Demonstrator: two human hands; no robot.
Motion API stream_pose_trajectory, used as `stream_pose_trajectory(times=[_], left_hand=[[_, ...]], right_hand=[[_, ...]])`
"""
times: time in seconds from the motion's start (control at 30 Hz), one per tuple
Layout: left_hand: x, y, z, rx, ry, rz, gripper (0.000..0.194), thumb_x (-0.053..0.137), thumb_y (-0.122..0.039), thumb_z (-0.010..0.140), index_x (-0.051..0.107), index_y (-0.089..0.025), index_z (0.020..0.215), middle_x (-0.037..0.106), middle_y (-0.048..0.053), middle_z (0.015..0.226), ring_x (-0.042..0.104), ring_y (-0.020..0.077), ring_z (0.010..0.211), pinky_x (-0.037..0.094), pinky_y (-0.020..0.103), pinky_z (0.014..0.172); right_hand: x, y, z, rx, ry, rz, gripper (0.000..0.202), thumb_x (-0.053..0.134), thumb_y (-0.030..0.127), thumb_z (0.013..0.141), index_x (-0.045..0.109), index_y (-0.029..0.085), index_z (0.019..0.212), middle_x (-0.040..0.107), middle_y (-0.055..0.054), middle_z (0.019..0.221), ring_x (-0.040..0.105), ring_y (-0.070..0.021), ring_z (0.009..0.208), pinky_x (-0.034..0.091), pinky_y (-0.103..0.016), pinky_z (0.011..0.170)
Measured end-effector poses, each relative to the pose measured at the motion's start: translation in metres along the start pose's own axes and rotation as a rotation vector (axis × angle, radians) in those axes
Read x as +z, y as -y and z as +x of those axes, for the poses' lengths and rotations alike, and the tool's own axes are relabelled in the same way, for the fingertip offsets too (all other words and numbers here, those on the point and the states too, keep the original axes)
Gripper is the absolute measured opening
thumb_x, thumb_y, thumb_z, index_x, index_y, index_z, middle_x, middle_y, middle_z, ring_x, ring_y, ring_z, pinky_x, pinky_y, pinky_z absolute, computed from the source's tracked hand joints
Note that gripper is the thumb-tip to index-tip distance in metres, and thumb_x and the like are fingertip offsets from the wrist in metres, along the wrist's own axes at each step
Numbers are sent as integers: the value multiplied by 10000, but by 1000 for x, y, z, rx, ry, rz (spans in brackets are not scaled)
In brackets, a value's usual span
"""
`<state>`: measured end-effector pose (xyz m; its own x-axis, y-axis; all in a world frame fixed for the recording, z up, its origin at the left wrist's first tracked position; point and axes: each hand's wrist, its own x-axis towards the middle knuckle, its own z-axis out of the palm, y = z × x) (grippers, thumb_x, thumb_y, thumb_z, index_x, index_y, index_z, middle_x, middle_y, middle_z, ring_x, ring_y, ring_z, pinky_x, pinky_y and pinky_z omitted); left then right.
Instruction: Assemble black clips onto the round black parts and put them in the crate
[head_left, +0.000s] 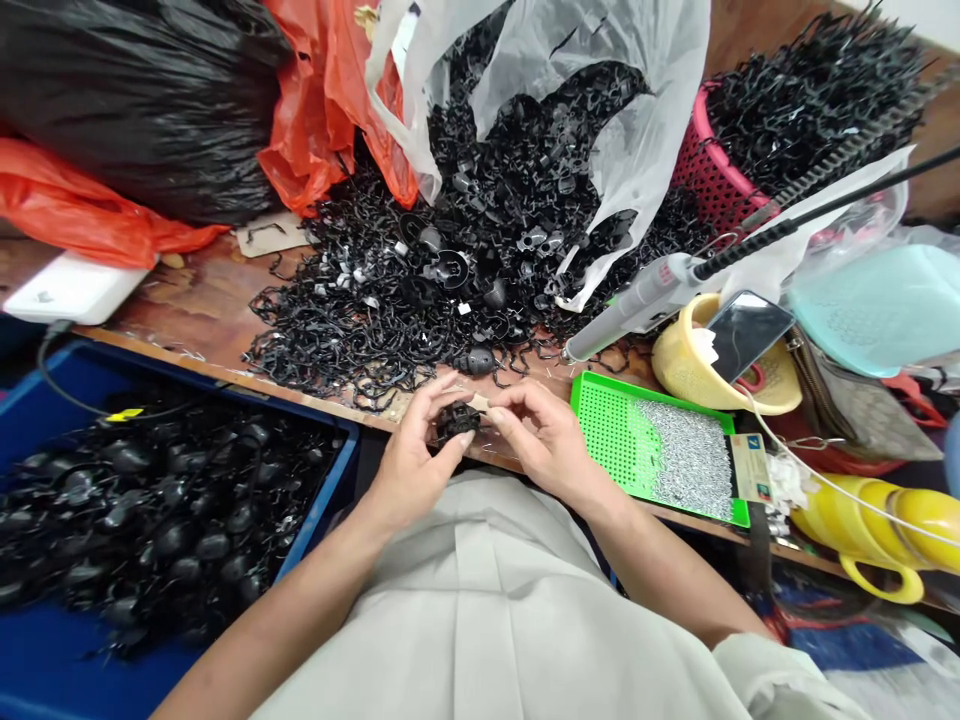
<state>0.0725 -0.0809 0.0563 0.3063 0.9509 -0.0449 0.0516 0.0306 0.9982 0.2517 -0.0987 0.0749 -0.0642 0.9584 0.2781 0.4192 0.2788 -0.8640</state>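
Note:
Close to my body, at the front edge of the table, my left hand (421, 452) is closed around a small black plastic part (453, 420). My right hand (541, 440) pinches something at that part's right side, too small and hidden to name. A small pale piece (478, 402) shows between the two hands. Just beyond my fingertips lies a ribbed black round part (478, 361) on the table. Behind it spreads a heap of black plastic pieces (360, 335), some of them spilling from a clear plastic bag (637, 150).
A green tray (611, 440) of small silvery screws lies to the right, below a hanging electric screwdriver (637, 305). A yellow bowl (671, 350) holds a phone (750, 330). A blue bin (337, 470) of black parts stands left. A pink basket (701, 150) is at the back right.

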Motion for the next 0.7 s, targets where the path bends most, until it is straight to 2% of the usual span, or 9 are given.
stream_pose_trajectory(times=[0.13, 0.27, 0.33, 0.4, 0.47, 0.53, 0.6, 0.67, 0.7], left_hand=[[-9, 4, 1, 98, -6, 60, 657, 641, -159, 817, 391, -258, 1416, 595, 105, 1333, 519, 236, 1280, 366, 431, 1104], [-16, 0, -2, 134, 23, 143, 663, 638, -157, 821, 390, -279, 1424, 609, 91, 1313, 545, 236, 1251, 384, 427, 1089], [-15, -3, -5, 151, 33, 203, 636, 648, -169, 817, 419, -286, 1398, 608, 81, 1303, 565, 232, 1222, 415, 407, 1060], [-14, -6, -8, 175, 36, 264, 549, 656, -181, 811, 493, -279, 1326, 609, 72, 1283, 579, 226, 1190, 434, 384, 1037], [-11, -9, -8, 164, 48, 277, 473, 663, -192, 801, 544, -261, 1254, 614, 69, 1258, 590, 222, 1158, 451, 366, 1011], [-8, -11, -6, 84, 70, 210, 444, 677, -204, 778, 562, -238, 1205, 633, 68, 1201, 621, 211, 1074, 499, 332, 928], [-6, -13, -2, -88, 119, 97, 415, 674, -233, 767, 570, -222, 1169, 659, 52, 1083, 658, 161, 834, 542, 262, 711], [-6, -15, 3, -301, 193, -13, 369, 651, -265, 770, 585, -209, 1128, 652, 9, 870, 571, 93, 548, 451, 195, 464], [-7, -16, 5, -403, 238, -67, 357, 640, -271, 766, 589, -202, 1113, 619, -15, 763, 510, 74, 463, 379, 177, 390]], right_hand=[[-10, 7, -3, -186, 157, 58, 58, 635, 228, 877, 649, 198, 924, 652, -34, 848, 600, -144, 769, 493, -296, 740], [-8, 6, -2, -209, 127, 46, 361, 724, 331, 815, 610, 200, 1132, 649, -80, 997, 604, -183, 893, 515, -332, 786], [-4, 5, 1, -271, 113, -21, 465, 746, 371, 793, 583, 192, 1189, 640, -108, 1063, 595, -204, 945, 517, -351, 803], [1, 2, 4, -356, 97, -104, 344, 705, 344, 835, 612, 187, 1127, 655, -102, 1005, 595, -201, 910, 509, -348, 791], [4, -1, 8, -377, 93, -134, 175, 643, 302, 886, 647, 185, 1015, 658, -66, 867, 589, -175, 805, 496, -315, 735], [4, -6, 12, -317, 132, -105, 134, 606, 300, 912, 658, 184, 957, 635, -30, 772, 569, -143, 704, 476, -272, 666], [0, -11, 17, -258, 177, -105, 171, 602, 324, 916, 655, 182, 996, 637, -27, 795, 572, -136, 710, 468, -259, 662], [-7, -12, 21, -292, 247, -196, 199, 587, 318, 925, 641, 182, 1060, 654, -56, 896, 584, -158, 811, 464, -286, 736], [-11, -11, 23, -343, 299, -258, 205, 569, 301, 934, 634, 181, 1086, 656, -72, 943, 581, -172, 864, 453, -305, 779]])
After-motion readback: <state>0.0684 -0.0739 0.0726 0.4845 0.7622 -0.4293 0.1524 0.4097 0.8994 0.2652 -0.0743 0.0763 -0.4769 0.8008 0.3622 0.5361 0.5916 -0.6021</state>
